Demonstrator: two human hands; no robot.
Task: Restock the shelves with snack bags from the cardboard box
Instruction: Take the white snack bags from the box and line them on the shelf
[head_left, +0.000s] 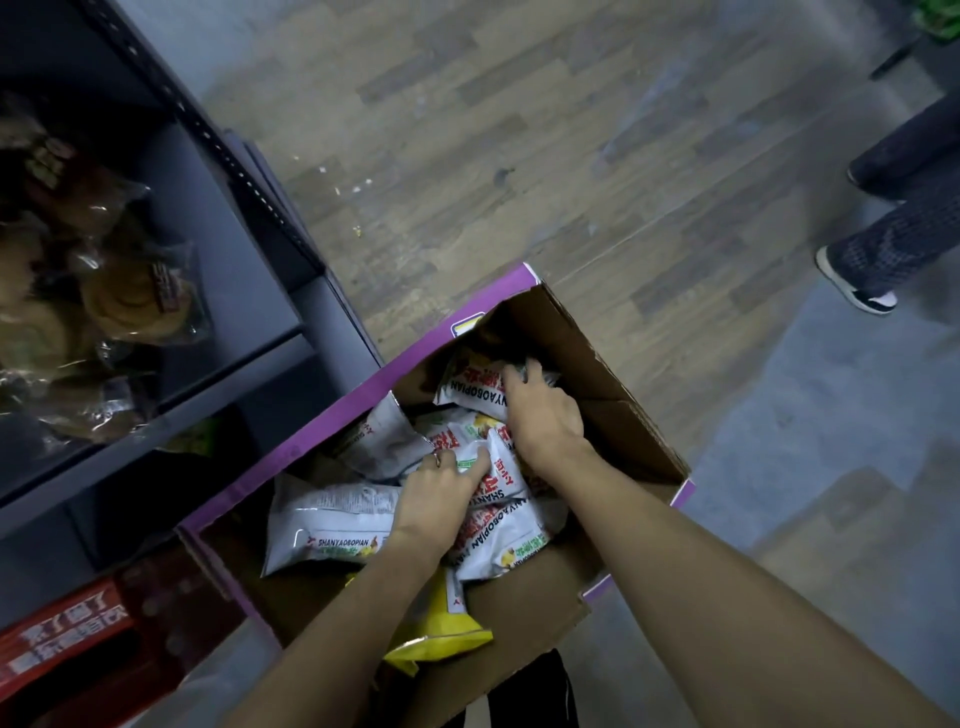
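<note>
An open cardboard box (613, 374) with purple outer sides stands on the floor below me. Inside lie several white snack bags (327, 525) printed "SHANYAOBOPIAN" and one yellow bag (441, 629) near the front. My left hand (436, 499) is down in the box, thumb and fingers closed on a white bag (475, 457) in the middle. My right hand (540, 415) reaches further in, its fingers curled over another white bag (467, 387) at the far end. Grey metal shelves (249, 312) stand to the left.
The upper shelf holds clear packs of brown pastries (130, 306). A red carton (67, 639) sits on the bottom level. Another person's legs and shoes (857, 286) are at the right on the wood-pattern floor. Small litter specks lie on the floor beyond the box.
</note>
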